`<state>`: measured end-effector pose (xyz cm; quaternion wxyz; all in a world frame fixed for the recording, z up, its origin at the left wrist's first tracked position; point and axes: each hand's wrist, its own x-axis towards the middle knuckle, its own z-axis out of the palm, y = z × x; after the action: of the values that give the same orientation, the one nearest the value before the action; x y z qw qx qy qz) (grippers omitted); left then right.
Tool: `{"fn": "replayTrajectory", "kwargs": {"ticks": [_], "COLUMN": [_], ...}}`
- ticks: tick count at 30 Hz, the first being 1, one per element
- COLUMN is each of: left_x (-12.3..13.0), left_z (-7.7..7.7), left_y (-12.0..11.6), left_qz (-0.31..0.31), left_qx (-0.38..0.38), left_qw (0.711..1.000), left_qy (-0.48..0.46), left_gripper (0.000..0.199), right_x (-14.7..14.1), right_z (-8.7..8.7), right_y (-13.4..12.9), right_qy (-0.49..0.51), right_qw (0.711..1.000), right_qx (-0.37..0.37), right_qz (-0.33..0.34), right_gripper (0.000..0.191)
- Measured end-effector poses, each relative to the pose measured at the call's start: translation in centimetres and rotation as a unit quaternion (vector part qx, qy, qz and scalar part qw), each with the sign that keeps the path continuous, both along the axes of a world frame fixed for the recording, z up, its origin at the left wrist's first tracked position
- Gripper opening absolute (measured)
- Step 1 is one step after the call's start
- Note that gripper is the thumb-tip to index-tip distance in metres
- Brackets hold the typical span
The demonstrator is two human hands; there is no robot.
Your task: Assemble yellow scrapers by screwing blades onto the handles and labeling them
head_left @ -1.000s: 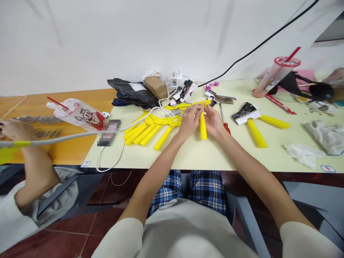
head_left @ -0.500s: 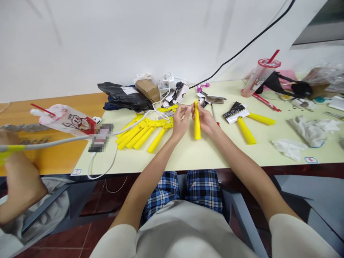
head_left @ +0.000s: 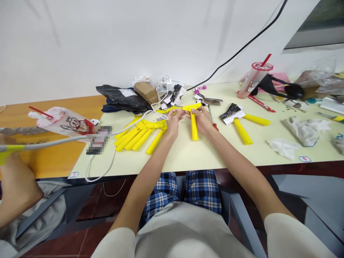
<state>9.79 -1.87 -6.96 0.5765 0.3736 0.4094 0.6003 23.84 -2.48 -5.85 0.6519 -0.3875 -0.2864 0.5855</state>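
Note:
Between my hands a yellow T-shaped plastic handle is held up over the table, its crosspiece away from me and its grip toward me. My right hand is closed around the crosspiece at its right. At the left end of the crosspiece, my left hand has its fingertips pinched together; whether a small part is in them is too small to tell. Several similar yellow handles lie fanned out left of my left hand. To the right, two yellow handles lie with a black-and-white card label. A red-handled screwdriver lies behind my right hand.
A white cable crosses the table at left, near a phone and a drink cup. Another cup leans at back right. Crumpled tissue lies at front right. A co-worker's arm is at far left.
The yellow handle has turned, so its crosspiece now shows side to side. My left hand has shifted slightly left and down, its fingertips now at the crosspiece's left end.

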Motion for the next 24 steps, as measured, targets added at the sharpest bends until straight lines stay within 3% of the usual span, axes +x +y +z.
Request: {"fn": "replayTrajectory", "kwargs": {"ticks": [9,24], "left_x": [-0.6,-0.4], "left_z": [0.0,-0.9], "left_y": [0.6,1.3], "left_qz": [0.021,0.073], "left_qx": [-0.006,0.078], "left_qw": [1.0,0.988], "left_qy": [-0.017,0.115], "left_gripper": [0.017,0.02], "right_x": [-0.1,0.1], "right_z": [-0.5,0.6], "right_y": [0.1,-0.5], "right_qy": [0.004,0.055], "right_qw": [1.0,0.998], "right_qx": [0.003,-0.019], "right_qz": [0.012,0.035], "right_gripper": [0.035,0.034]}}
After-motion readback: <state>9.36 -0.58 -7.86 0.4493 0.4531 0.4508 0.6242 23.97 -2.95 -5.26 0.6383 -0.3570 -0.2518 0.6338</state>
